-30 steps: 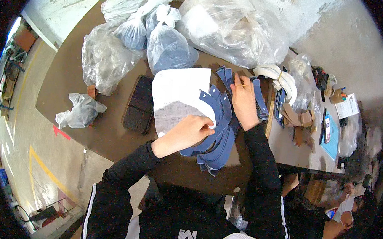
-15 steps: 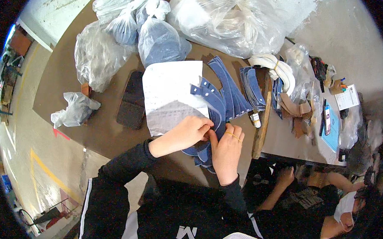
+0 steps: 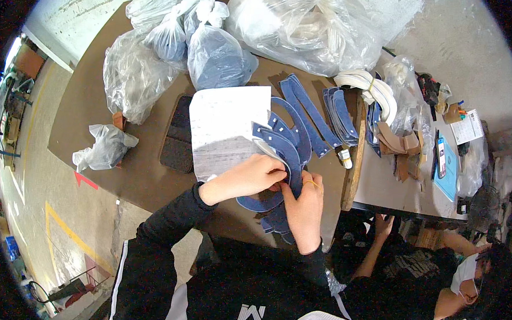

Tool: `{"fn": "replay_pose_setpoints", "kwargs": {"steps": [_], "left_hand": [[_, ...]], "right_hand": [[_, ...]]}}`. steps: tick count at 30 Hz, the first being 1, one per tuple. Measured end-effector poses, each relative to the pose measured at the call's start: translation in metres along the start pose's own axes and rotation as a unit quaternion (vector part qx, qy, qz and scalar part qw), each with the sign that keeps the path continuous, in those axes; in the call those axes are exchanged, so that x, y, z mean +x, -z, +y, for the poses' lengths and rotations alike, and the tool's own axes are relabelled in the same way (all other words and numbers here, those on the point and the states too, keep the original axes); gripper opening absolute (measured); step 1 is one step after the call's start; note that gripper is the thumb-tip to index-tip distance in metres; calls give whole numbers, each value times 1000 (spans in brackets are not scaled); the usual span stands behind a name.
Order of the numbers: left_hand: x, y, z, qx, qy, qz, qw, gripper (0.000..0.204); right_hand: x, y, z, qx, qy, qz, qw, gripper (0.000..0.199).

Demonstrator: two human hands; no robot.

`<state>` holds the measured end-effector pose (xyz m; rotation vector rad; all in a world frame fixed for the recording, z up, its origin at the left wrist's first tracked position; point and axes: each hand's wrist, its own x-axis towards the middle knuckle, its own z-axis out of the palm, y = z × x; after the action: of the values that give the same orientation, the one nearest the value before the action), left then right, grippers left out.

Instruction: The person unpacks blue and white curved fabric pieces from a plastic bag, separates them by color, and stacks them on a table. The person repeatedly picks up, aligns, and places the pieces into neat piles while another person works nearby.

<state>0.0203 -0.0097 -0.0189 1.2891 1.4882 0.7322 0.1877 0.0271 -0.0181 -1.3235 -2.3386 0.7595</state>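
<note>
Blue curved fabric pieces (image 3: 279, 161) lay stacked at the near edge of the brown table (image 3: 145, 171), just right of a white sheet (image 3: 226, 123). My left hand (image 3: 246, 178) and right hand (image 3: 304, 206) both pinched the top piece between fingertips.

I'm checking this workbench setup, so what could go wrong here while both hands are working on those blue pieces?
The curved blue pieces under the left hand and right hand overhang the brown table's near edge, so some might slip off. The small bottle lies close to the fanned blue strips; a sweep of the arm could knock it.
</note>
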Motion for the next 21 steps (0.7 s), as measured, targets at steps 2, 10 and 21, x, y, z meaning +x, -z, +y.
{"fn": "replay_pose_setpoints", "kwargs": {"steps": [2,10,21], "left_hand": [[5,0,-6,16,-26,5,1000,26],[-2,34,-27,102,-14,59,993,26],[-16,56,-5,-113,-64,-179,975,42]], "right_hand": [[-2,-10,-4,2,10,48,999,36],[-11,31,25,552,-235,-185,779,36],[-15,94,-20,607,-180,-93,769,24]]}}
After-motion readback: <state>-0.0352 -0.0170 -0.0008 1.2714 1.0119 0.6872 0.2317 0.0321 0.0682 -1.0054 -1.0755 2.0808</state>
